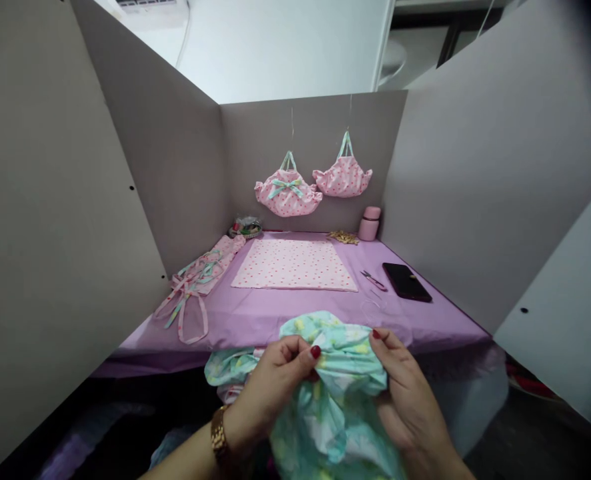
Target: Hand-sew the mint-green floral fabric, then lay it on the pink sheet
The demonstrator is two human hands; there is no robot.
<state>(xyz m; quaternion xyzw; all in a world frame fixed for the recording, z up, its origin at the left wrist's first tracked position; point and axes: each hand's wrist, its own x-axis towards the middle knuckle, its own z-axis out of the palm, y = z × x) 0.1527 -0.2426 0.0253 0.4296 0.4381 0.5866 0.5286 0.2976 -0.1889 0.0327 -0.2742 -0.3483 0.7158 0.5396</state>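
A mint green fabric piece with yellow and white patches is gathered between my hands at the table's front edge. My left hand is closed on its left side, thumb and index finger pinched together. On the right side, my right hand grips the cloth with the thumb on top and the other fingers partly hidden behind. The lower part of the fabric hangs below the hands. More mint fabric lies beside my left wrist, with some pink cloth under it.
On the purple tablecloth lie pink dotted fabric, small scissors, a black phone and pink straps. A pink bottle stands behind. Two pink pouches hang at the back panel.
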